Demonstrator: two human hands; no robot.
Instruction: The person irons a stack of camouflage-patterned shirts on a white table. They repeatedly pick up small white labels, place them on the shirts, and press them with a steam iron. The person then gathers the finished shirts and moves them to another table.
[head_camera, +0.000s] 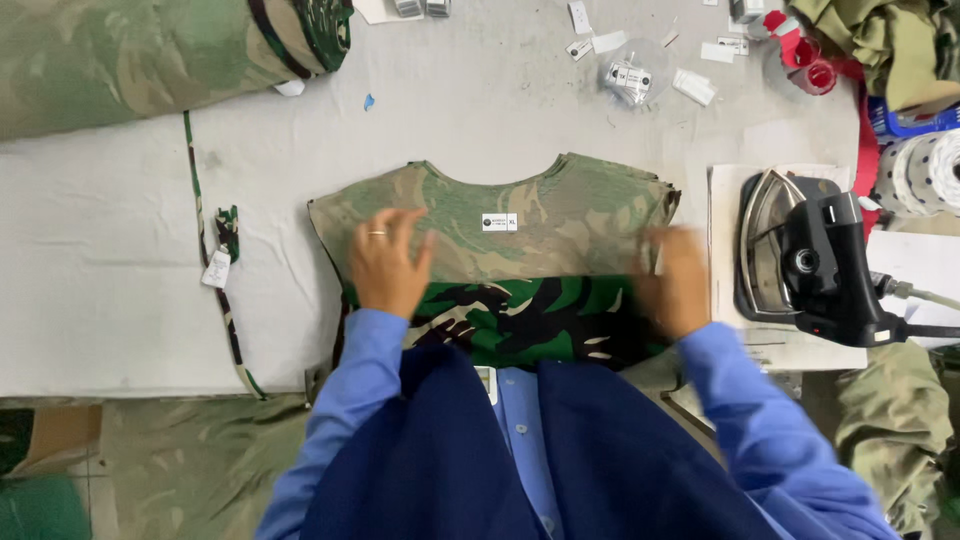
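Note:
A camouflage shirt (560, 215) lies flat on the white table (120, 270), its pale inner side up and a small neck label (499, 222) showing. Its lower part is folded up, showing darker green camouflage (530, 318). My left hand (388, 262), with a ring on it, rests flat on the shirt's left side at the fold, fingers spread. On the right side my right hand (675, 280) presses the fold edge; it is blurred, and whether it pinches cloth is unclear.
A black steam iron (810, 262) stands on a white pad to the right. A camouflage fabric roll (150, 55) lies at the back left, a narrow fabric strip (215, 250) with a tag on the left. Paper tags, a plastic bag (630, 75) and red tape (815, 70) lie behind.

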